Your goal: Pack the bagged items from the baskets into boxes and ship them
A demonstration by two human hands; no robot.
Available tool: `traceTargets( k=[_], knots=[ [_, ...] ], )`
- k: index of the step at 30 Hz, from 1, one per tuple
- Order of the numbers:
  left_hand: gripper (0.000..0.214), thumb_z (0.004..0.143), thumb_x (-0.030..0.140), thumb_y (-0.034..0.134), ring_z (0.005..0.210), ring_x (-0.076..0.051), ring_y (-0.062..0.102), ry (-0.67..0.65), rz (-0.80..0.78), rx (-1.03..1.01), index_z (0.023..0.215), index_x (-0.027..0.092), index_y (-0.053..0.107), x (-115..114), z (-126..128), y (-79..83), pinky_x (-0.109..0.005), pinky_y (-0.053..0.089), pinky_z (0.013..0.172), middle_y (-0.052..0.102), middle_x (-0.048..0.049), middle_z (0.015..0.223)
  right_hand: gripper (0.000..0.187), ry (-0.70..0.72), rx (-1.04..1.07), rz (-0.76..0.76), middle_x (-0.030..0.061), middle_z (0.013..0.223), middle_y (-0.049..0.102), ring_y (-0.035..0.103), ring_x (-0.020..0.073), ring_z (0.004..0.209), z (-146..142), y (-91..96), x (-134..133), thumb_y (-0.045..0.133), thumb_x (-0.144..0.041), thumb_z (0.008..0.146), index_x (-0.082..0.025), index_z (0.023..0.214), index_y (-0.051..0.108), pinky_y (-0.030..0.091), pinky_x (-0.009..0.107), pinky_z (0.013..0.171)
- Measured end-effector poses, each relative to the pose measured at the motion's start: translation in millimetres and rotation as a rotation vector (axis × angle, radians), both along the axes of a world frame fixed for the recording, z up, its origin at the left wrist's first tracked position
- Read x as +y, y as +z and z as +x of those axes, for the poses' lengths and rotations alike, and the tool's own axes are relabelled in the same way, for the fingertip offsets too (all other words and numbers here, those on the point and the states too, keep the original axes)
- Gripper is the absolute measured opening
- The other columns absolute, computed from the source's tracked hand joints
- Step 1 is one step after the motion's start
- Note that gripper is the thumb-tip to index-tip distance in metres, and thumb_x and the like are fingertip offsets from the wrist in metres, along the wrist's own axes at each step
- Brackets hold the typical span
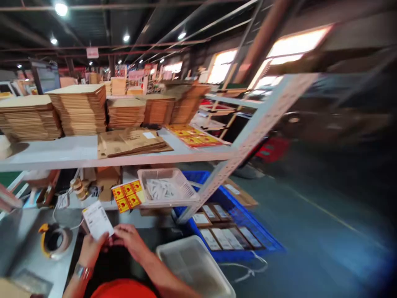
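My left hand point(90, 248) is closed on the lower edge of a white printed card point(97, 220), held upright over the grey worktable point(18, 244). My right hand point(128, 236) is right beside it, fingers curled and touching the card's bottom right corner. A watch sits on my left wrist. An orange rounded thing point(122, 289) shows at the bottom edge below my arms.
A tape dispenser point(54, 240) lies left of my hands. A white mesh basket point(167, 188) of small packets and yellow-red stickers point(127, 194) sit behind. A pale bin point(195, 267) and a blue crate point(229, 223) of boxes stand right. Stacked cardboard point(77, 109) fills the shelf above.
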State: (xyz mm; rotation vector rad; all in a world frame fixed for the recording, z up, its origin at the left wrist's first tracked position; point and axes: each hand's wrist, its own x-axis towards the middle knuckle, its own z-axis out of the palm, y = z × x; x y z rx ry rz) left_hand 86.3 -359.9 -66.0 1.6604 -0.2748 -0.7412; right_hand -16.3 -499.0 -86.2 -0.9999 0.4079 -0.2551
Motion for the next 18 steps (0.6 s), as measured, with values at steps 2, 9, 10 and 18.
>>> traceTargets(
  k=[2,9,10,18],
  knots=[
    [0.069,0.050,0.073,0.100,0.068,-0.028,0.079,0.007,-0.058,0.075,0.083,0.015,0.083,-21.2,-4.8,2.2,-0.036,0.063,0.060,0.084,-0.0133,0.076,0.050,0.002,-0.022,0.039,0.0066,0.076,0.080,0.076,0.0216,0.075,-12.1,9.2,-22.8,0.099,-0.060,0.070,-0.016,0.086,0.083,0.062,0.043,0.089],
    [0.058,0.051,0.058,0.103,0.058,-0.022,0.074,0.075,-0.112,0.174,0.079,0.012,0.081,-75.3,-37.6,5.5,-0.031,0.058,0.054,0.082,-0.0116,0.069,0.047,0.036,-0.008,0.151,0.0079,0.084,0.083,0.078,0.0231,0.081,-45.6,2.3,-75.7,0.103,-0.057,0.070,-0.017,0.088,0.085,0.064,0.044,0.092],
    [0.058,0.052,0.057,0.104,0.058,-0.022,0.074,0.089,-0.115,0.180,0.080,0.012,0.081,-79.7,-42.9,3.4,-0.030,0.058,0.054,0.082,-0.0115,0.069,0.047,0.045,-0.003,0.151,0.0079,0.085,0.083,0.078,0.0233,0.081,-48.9,0.8,-80.8,0.103,-0.057,0.070,-0.017,0.088,0.085,0.064,0.044,0.091],
    [0.061,0.051,0.058,0.104,0.059,-0.022,0.074,0.198,-0.107,0.248,0.082,0.011,0.081,-106.6,-73.8,-16.0,-0.029,0.057,0.053,0.082,-0.0122,0.072,0.054,0.134,0.070,0.112,0.0070,0.082,0.082,0.077,0.0246,0.079,-67.3,-5.6,-115.3,0.101,-0.064,0.068,-0.018,0.087,0.083,0.064,0.046,0.092]
  ],
)
